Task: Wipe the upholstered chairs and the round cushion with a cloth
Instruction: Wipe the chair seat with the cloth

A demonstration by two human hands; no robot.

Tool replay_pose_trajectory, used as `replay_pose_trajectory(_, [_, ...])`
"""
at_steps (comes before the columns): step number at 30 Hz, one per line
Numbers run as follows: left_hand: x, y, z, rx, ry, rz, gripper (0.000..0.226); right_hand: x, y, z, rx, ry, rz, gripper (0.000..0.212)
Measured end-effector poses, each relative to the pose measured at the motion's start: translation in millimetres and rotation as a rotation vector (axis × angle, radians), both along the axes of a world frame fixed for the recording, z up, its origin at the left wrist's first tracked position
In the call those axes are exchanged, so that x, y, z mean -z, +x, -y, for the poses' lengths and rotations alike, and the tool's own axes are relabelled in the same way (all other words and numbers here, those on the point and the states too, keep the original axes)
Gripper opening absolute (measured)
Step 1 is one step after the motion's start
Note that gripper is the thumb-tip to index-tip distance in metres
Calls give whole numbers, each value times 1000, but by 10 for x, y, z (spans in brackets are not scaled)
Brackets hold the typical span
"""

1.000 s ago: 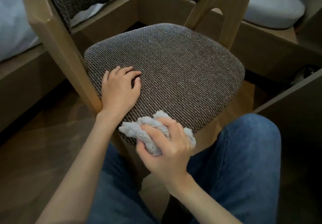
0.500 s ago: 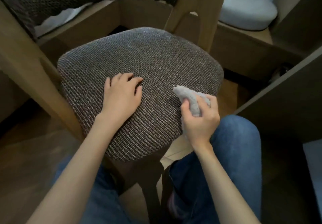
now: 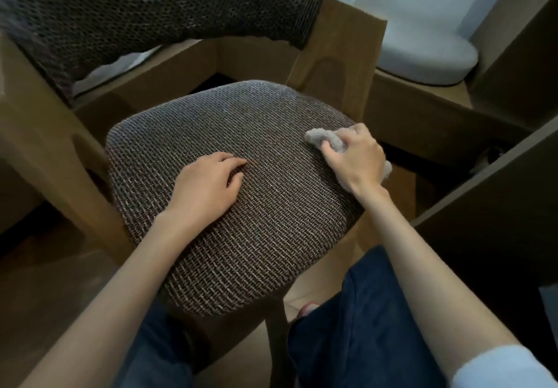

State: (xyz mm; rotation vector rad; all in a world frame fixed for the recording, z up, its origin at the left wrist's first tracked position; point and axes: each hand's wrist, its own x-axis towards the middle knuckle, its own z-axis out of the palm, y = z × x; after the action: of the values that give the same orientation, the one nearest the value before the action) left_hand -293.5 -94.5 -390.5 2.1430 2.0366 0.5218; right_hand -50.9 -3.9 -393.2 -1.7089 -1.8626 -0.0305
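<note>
A wooden chair with a brown woven seat (image 3: pixel 271 236) fills the middle of the head view; its woven backrest (image 3: pixel 151 16) arches across the top left. My left hand (image 3: pixel 208 182) rests on the seat's middle, fingers loosely bent, holding nothing. My right hand (image 3: pixel 354 162) grips a fluffy grey cloth (image 3: pixel 321 139) and presses it on the seat's right rear edge. A pale round cushion (image 3: pixel 428 55) lies on a wooden ledge at the top right.
The chair's wooden frame post (image 3: pixel 341 64) rises just behind the cloth. A dark panel edge (image 3: pixel 495 194) slants in at the right. My knees in blue jeans (image 3: pixel 362 327) sit under the seat's front. Wooden floor (image 3: pixel 45 297) lies at the left.
My right hand has carried the cloth from the seat's front edge along its right side to the rear right. My left hand stays resting on the seat.
</note>
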Motion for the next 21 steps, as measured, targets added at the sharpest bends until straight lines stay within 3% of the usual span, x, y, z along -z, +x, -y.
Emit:
replay_pose_trajectory(4, [5,-168,245,-87,94,65,34,34,-433,-14,-332,-51,69,25])
replay_pose_trajectory(9, [-34,-303,612,-154,335,112,44,76,-1213,-356,-551,-84,54,27])
replay_pose_trajectory(11, [-49,-329,726,-101,505,-30,43,87,-1541,-518,-589,-89,57,29])
replay_pose_trajectory(13, [-46,-354,807,-103,712,-335,36,94,-1841,-647,-614,-102,62,30])
replay_pose_trajectory(16, [16,-419,896,-347,948,-513,31,94,-2195,-807,-646,-122,48,33])
replay_pose_trajectory(18, [88,-509,954,-541,1023,-393,39,89,-2370,-904,-662,-135,35,35])
replay_pose_trajectory(21, [167,-644,1015,-596,981,-138,52,100,-2568,-1021,-663,-133,48,38])
